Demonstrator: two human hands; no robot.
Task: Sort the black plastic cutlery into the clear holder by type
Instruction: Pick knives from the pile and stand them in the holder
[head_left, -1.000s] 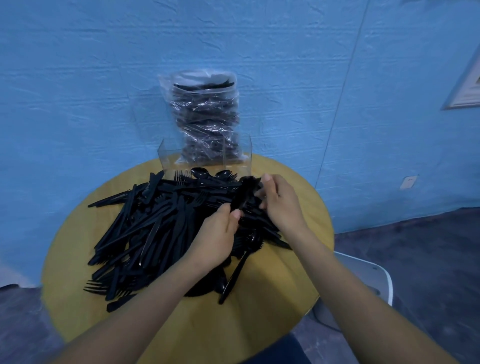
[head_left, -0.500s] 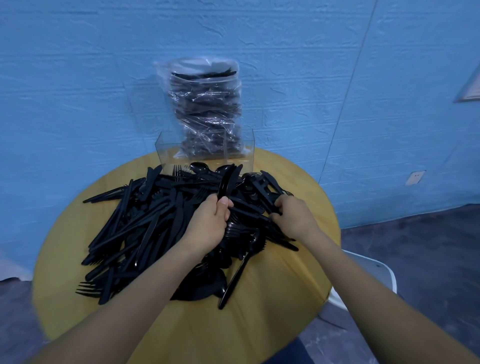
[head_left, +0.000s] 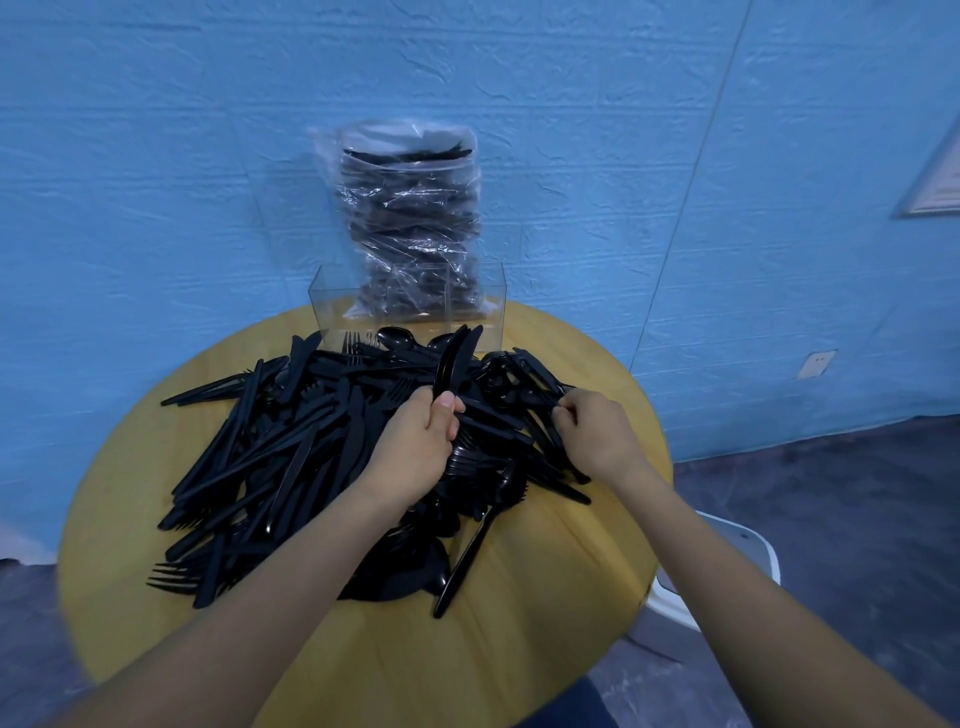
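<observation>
Gripping two black knives (head_left: 453, 364) upright over the cutlery pile (head_left: 322, 447) mid-table, left hand (head_left: 415, 447); right hand (head_left: 592, 436) pinches pile pieces; clear holder (head_left: 332, 306) at the round table's (head_left: 545, 597) far edge.

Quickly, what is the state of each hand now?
Left hand: closed, gripping a few black knives.
Right hand: closed, pinching cutlery in the pile.

A round wooden table (head_left: 545, 623) stands against a textured blue wall (head_left: 156, 156), which carries a white socket (head_left: 816, 364) and a framed picture (head_left: 935, 182); a white chair (head_left: 727, 561) sits on dark floor (head_left: 857, 493).
</observation>
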